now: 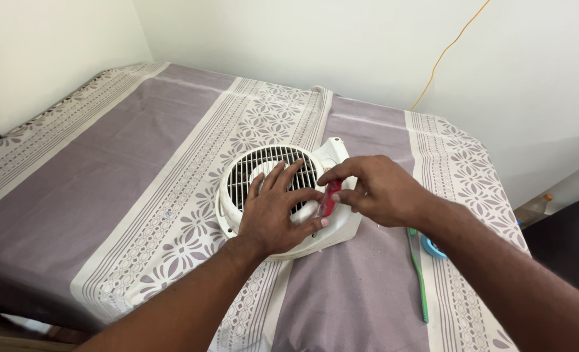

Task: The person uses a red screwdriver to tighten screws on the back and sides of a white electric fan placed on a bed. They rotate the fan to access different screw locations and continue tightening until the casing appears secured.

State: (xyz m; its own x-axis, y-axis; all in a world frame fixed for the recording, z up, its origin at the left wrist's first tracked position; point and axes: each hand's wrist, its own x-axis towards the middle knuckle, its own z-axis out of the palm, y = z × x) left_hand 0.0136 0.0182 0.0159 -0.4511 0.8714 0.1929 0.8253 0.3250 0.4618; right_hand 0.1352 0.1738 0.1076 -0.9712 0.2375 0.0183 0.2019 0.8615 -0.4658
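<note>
Two hands on a white fan heater (283, 199) lying grille-up on a bed (107, 169).

L hand (273, 212) lies flat on the round grille (270, 171), fingers spread, thumb against the casing – grip not closed round anything, just pressing. R hand (377, 190) pinches a red-handled screwdriver (329, 197) btwn thumb & fingers, tip down at the heater's right side, beside the L thumb. Heater sits mid-bed on a purple & white patterned sheet (367, 287). Green toothbrush (418, 274) & a blue round thing (433, 248) lie near the R forearm. Orange cable (446, 55) on the wall behind.
</note>
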